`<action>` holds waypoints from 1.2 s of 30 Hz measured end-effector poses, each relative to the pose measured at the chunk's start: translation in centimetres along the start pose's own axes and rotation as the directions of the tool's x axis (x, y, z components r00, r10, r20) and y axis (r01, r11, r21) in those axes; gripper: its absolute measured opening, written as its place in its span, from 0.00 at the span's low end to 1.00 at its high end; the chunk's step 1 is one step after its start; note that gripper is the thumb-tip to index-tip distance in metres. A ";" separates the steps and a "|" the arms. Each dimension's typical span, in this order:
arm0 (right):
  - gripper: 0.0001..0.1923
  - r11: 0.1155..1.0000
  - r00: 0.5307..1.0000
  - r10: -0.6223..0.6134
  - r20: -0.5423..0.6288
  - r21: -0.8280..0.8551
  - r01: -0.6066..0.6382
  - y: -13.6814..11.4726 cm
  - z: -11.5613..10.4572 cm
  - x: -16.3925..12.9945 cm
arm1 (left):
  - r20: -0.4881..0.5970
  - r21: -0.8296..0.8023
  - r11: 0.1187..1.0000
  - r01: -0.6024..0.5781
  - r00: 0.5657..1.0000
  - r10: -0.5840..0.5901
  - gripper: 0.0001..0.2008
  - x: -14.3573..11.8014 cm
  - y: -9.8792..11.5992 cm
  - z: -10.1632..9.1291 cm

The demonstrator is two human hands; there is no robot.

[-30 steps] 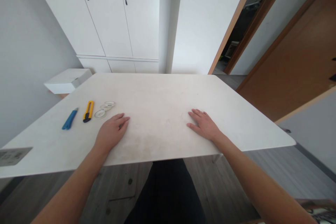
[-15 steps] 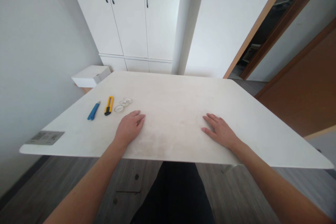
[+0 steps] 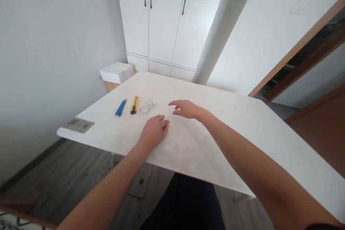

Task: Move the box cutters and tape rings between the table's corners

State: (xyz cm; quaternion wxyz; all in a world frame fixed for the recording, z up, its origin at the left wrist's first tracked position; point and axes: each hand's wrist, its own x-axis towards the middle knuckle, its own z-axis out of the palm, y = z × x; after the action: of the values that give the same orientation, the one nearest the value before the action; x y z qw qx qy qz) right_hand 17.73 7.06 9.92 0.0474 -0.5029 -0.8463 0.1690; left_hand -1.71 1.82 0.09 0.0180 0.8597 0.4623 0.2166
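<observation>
In the head view, a white table (image 3: 205, 151) fills the middle of the picture, and every place here is told from it. The left hand (image 3: 155, 131) lies flat on the tabletop near the table's near edge, palm down, fingers together and stretched out, gripping nothing. The right hand (image 3: 187, 109) hangs just above the tabletop farther in from that edge, open, fingers spread and pointing toward the table's left end, with nothing in it; whether its fingertips touch the surface cannot be told. Toward the table's left end lies a small cluster of clear tape rolls (image 3: 148, 106), flat on the surface, a short way beyond the right hand's fingertips and apart from them. Just beside the rolls, farther toward the left end, lies a yellow utility knife (image 3: 134, 104), and next to that, near but not touching, a blue utility knife (image 3: 120, 107), both lengthwise across the table's depth. At the table's near left corner lies a flat grey printed card (image 3: 79, 125). Beyond the table's far left corner a white box (image 3: 116, 72) sits on a low wooden stand, and behind the table's far edge stands a white cupboard (image 3: 167, 18) with dark handles.
</observation>
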 end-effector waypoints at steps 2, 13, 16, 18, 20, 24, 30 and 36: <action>0.29 0.998 0.997 -0.046 0.064 -0.043 0.049 -1.8 -0.1 4.2 | -0.005 -0.011 1.000 -0.004 1.000 0.004 0.16 0.0 -0.1 0.1; 0.36 0.918 0.954 -0.067 0.292 -0.358 0.174 -4.6 2.1 14.6 | -0.019 -0.087 0.996 0.034 0.999 -0.036 0.16 -0.1 -0.3 0.6; 0.31 0.913 0.951 -0.060 0.304 -0.368 0.175 -4.6 1.9 14.8 | -0.026 -0.099 0.994 0.035 0.999 -0.038 0.15 -0.1 -0.3 0.7; 0.30 0.922 0.958 -0.060 0.281 -0.352 0.161 -4.8 1.6 14.9 | -0.032 -0.102 0.994 0.033 0.999 -0.036 0.14 -0.1 -0.3 0.7; 0.31 0.931 0.961 -0.075 0.266 -0.327 0.163 -5.1 1.4 15.0 | -0.034 -0.101 0.994 0.032 0.999 -0.036 0.14 -0.1 -0.3 0.7; 0.30 0.930 0.947 -0.094 0.308 -0.312 0.194 -6.0 1.2 15.2 | -0.039 -0.080 0.996 0.033 0.999 -0.037 0.15 -0.1 -0.2 0.7; 0.32 0.927 0.931 -0.094 0.353 -0.309 0.211 -6.4 1.9 15.4 | -0.059 -0.087 0.996 0.024 0.998 -0.029 0.14 -0.2 -0.2 0.7; 0.27 0.923 0.929 -0.083 0.359 -0.324 0.208 -6.7 1.4 15.1 | -0.063 -0.072 0.997 0.031 0.997 -0.035 0.14 -0.2 -0.2 0.7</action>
State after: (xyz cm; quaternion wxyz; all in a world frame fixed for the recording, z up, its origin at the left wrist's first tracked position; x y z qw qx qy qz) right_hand 4.40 16.91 9.45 -0.1782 -0.4013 -0.8936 0.0927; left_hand -1.69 1.87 -0.62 0.0373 0.8434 0.4688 0.2599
